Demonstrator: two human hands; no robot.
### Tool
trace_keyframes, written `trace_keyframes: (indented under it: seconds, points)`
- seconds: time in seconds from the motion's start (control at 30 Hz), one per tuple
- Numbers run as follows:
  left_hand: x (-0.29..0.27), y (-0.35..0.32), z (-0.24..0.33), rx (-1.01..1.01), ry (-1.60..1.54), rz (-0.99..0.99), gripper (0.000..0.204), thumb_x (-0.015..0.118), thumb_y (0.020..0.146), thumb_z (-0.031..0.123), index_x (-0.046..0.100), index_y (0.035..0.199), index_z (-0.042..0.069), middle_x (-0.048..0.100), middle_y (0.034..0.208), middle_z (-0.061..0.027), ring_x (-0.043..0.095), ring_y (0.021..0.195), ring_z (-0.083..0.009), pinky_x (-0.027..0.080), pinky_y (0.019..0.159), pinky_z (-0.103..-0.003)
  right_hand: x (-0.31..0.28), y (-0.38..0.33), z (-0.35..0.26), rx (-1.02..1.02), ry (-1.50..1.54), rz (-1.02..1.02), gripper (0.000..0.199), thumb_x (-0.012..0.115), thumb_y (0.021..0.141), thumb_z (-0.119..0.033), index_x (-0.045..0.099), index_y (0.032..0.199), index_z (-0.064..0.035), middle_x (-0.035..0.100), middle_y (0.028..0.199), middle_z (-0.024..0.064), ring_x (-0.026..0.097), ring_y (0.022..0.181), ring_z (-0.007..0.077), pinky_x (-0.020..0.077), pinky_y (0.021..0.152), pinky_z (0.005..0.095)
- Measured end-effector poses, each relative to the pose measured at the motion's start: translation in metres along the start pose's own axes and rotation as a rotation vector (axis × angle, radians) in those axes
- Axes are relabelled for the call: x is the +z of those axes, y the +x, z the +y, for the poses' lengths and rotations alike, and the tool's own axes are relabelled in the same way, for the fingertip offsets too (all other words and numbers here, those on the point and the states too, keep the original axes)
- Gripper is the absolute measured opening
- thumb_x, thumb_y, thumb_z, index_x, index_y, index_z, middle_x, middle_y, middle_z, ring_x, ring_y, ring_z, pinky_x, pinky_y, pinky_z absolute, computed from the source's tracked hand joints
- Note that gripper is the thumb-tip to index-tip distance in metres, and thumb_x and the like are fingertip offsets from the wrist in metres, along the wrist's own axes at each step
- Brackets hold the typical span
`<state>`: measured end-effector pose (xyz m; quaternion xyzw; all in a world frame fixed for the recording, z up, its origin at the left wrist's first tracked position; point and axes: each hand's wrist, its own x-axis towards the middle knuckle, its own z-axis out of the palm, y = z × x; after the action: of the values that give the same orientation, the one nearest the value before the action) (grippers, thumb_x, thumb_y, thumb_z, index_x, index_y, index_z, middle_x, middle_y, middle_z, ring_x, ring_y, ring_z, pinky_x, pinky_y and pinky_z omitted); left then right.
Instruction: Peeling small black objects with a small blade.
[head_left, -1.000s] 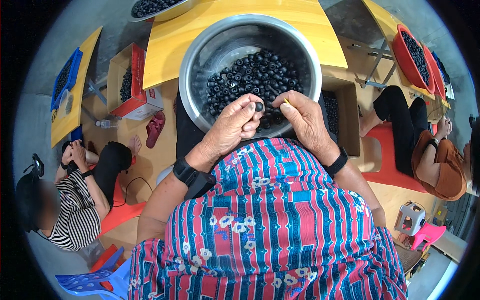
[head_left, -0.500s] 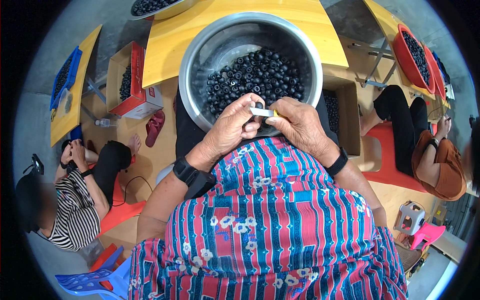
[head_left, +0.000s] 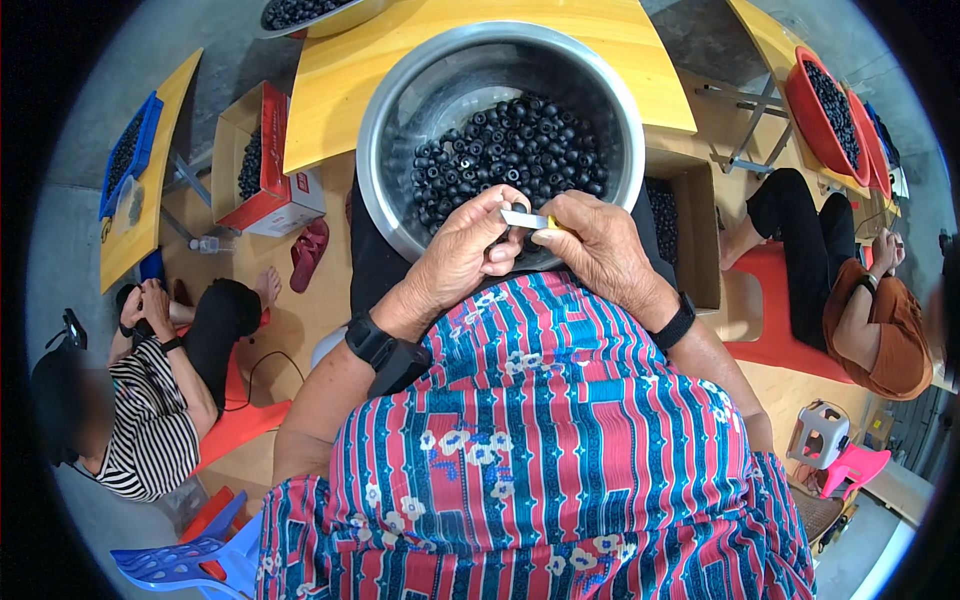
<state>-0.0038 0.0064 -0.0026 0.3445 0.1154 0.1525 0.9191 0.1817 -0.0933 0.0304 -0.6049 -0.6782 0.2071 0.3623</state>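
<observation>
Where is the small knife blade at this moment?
In the head view, the blade sits centre, between the left hand and right hand, over the steel bowl's near rim.

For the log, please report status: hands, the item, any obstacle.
Left hand and right hand both closed on small metal blade. Over steel bowl of dark round fruits. Nothing in the way.

Your left hand [head_left: 470,250] hides whatever it pinches; blade [head_left: 524,218] tip buried there, handle under right hand [head_left: 598,250].
</observation>
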Motion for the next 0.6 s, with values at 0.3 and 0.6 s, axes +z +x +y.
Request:
trace_keyframes:
  seconds: [0.3, 0.6]
  points:
    - [-0.001, 0.001, -0.002, 0.003, -0.036, -0.001, 0.025, 0.051, 0.103, 0.029, 0.049, 0.113, 0.007, 0.044, 0.085, 0.0015, 0.039, 0.067, -0.0032, 0.032, 0.056, -0.016, 0.001, 0.001, 0.001, 0.018, 0.026, -0.004, 0.026, 0.066, 0.090, -0.028, 0.059, 0.086, -0.0028, 0.056, 0.076, 0.0142, 0.059, 0.073, 0.0345, 0.0454, 0.063, 0.0432]
    - [0.004, 0.000, 0.000, 0.042, 0.016, 0.021, 0.026, 0.049, 0.104, 0.032, 0.050, 0.109, 0.007, 0.045, 0.088, 0.0008, 0.039, 0.067, -0.0039, 0.034, 0.057, -0.017, -0.001, 0.000, 0.001, 0.282, 0.137, 0.066, 0.023, 0.061, 0.096, -0.023, 0.058, 0.092, -0.0002, 0.059, 0.081, 0.0209, 0.058, 0.077, 0.0376, 0.0467, 0.070, 0.0394]
